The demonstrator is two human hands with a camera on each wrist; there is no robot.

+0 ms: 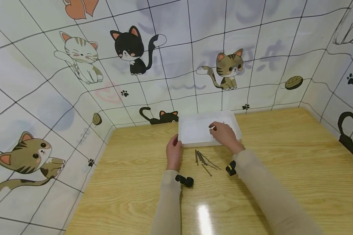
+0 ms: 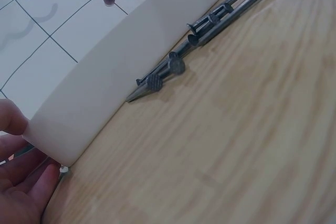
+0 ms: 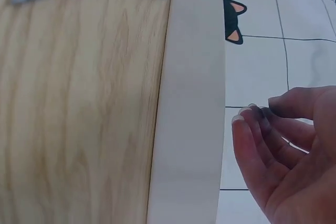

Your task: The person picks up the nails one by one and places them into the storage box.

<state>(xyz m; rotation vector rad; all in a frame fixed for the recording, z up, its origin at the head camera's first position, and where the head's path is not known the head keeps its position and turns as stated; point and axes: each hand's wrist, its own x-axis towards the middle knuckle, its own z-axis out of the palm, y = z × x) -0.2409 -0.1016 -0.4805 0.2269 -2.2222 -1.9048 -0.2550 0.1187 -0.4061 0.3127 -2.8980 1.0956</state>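
A shallow white tray [image 1: 194, 129] sits at the back of the table against the wall. My left hand [image 1: 173, 152] grips its front left corner; in the left wrist view the fingers [image 2: 44, 184] bend around the tray's end. Over the right part of the tray is my right hand [image 1: 223, 133], thumb and fingers loosely curved. Nothing shows between these fingers [image 3: 247, 140] in the right wrist view, and the fingertips look dark and smudged. Several grey metal nails [image 1: 201, 157] lie in a loose pile on the table before the tray.
One nail [image 1: 207, 170] lies a little apart, nearer to me. The wood-grain table [image 1: 129, 182] runs up to walls [image 1: 176, 65] printed with cartoon cats and grid lines. Black straps with small cameras [image 1: 184, 180] are on both wrists, over beige sleeves.
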